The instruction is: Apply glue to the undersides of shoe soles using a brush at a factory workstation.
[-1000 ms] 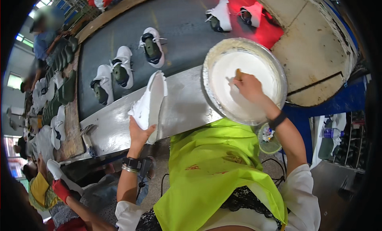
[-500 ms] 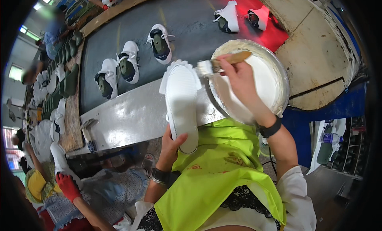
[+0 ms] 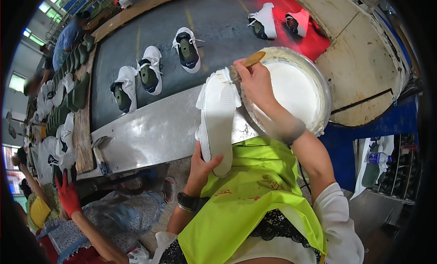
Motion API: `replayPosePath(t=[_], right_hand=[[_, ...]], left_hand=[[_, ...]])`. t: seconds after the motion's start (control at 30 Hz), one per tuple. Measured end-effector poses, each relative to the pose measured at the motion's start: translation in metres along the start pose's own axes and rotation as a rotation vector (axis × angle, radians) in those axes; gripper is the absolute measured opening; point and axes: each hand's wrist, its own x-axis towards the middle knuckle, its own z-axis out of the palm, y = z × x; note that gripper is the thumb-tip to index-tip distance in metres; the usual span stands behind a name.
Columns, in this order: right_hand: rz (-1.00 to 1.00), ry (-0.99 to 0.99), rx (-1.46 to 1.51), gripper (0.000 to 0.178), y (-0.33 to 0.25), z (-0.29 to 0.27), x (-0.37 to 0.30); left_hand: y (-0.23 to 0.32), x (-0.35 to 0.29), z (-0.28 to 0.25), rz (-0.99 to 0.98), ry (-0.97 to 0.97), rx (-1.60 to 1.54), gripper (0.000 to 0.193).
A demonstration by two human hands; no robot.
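Note:
My left hand (image 3: 199,169) grips the heel end of a white shoe upper (image 3: 218,120), turned with its bottom up and its toe pointing away from me. The thumb lies across the bottom; the fingers curl underneath. Pinched in my right hand (image 3: 257,85) is a brush (image 3: 254,59) with a wooden handle. Its whitened bristles touch the toe, where the gathered edge stands up. A round metal basin (image 3: 324,89) of thick white liquid stands just right of the shoe, partly behind my right forearm.
On the dark conveyor belt (image 3: 218,32) stand several white shoes with green insides, two at the far right near red light. A metal ledge (image 3: 145,132) borders the belt. To the left, a co-worker's red-gloved hand (image 3: 68,198) is by a rack of shoes and green lasts (image 3: 81,93).
My right hand has moved left, bringing the brush from beside the basin onto the shoe's toe. The shoe has shifted slightly right. The co-worker's gloved hand has moved.

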Motion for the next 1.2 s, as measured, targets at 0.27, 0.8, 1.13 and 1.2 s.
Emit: replayPosePath(t=[0.27, 0.8, 1.13, 1.2], right_hand=[[0.124, -0.056, -0.533, 0.022, -0.023, -0.035, -0.088], [-0.009, -0.134, -0.082, 0.023, -0.049, 0.030, -0.053], [0.045, -0.324, -0.466, 0.028, -0.074, 0.029, -0.063], [-0.081, -0.208, -0.401, 0.027, -0.063, 0.030, -0.046]], left_hand=[[-0.012, 0.004, -0.010, 0.001, 0.028, 0.025, 0.075], [-0.002, 0.001, 0.001, 0.028, 0.030, 0.148, 0.077], [-0.005, 0.006, 0.002, 0.049, 0.056, 0.152, 0.081], [0.000, 0.004, 0.006, 0.046, 0.042, 0.140, 0.081]])
